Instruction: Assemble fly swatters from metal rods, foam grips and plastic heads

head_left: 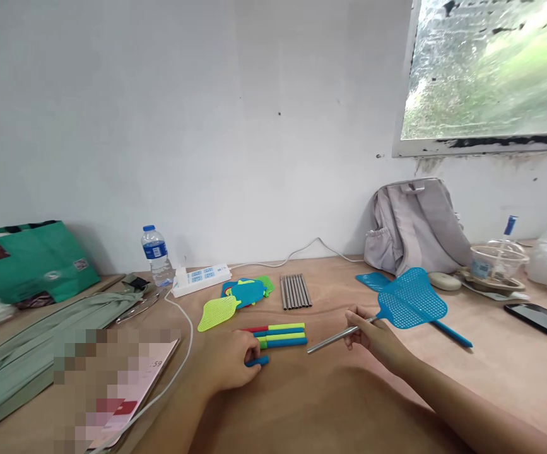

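My right hand (365, 331) grips the metal rod of a blue fly swatter (412, 299), its mesh head raised to the right and the rod's bare end pointing left. Fingers curled, my left hand (235, 362) is closed on a blue plastic handle (258, 361), of which only one end shows. Just beyond that hand lie several coloured plastic handles (282, 336) in red, yellow, green and blue, partly hidden by it. Farther back is a row of metal rods (296, 292). Beside them is a pile of loose swatter heads, with a yellow-green head (219, 313) in front.
Another blue fly swatter (453, 334) lies at the right, partly covered. A power strip (202, 279) and a water bottle (156, 255) stand near the wall; a white cable crosses left. At right are a backpack (408, 227), a plastic cup (498, 258) and a phone (545, 323).
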A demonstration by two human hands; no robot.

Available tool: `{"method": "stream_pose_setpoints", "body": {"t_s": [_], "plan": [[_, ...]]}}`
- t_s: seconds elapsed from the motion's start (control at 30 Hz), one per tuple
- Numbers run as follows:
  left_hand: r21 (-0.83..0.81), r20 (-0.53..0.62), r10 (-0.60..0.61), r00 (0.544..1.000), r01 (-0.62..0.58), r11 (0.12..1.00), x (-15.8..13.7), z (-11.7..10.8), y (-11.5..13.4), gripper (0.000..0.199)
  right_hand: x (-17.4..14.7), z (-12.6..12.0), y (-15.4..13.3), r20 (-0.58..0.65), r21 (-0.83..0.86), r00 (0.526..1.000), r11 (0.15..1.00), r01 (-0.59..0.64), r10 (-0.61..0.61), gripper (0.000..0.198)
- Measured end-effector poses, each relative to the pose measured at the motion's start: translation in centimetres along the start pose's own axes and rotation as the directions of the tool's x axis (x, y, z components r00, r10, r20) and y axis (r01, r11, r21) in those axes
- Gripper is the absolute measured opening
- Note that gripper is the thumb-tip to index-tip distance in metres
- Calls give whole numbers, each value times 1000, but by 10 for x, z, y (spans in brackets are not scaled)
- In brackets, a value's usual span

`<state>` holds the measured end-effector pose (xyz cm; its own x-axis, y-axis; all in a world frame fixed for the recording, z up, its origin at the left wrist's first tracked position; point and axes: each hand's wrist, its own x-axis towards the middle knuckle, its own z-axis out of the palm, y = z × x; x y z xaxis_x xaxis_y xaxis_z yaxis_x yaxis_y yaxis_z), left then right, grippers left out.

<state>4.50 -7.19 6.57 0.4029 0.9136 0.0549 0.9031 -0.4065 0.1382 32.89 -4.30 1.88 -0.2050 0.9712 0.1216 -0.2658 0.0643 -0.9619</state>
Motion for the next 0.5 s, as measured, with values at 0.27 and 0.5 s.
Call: {"method": "stream_pose_setpoints", "body": {"t_s": [0.27,0.5], "plan": [[-243,17,147,989,-138,960,4,26,25,11,-5,4,-1,17,86,1000,996,4,-6,39],[-249,-24,227,974,-226,942,4,29,33,17,-3,-1,-2,108,239,994,971,-4,-22,45]]}}
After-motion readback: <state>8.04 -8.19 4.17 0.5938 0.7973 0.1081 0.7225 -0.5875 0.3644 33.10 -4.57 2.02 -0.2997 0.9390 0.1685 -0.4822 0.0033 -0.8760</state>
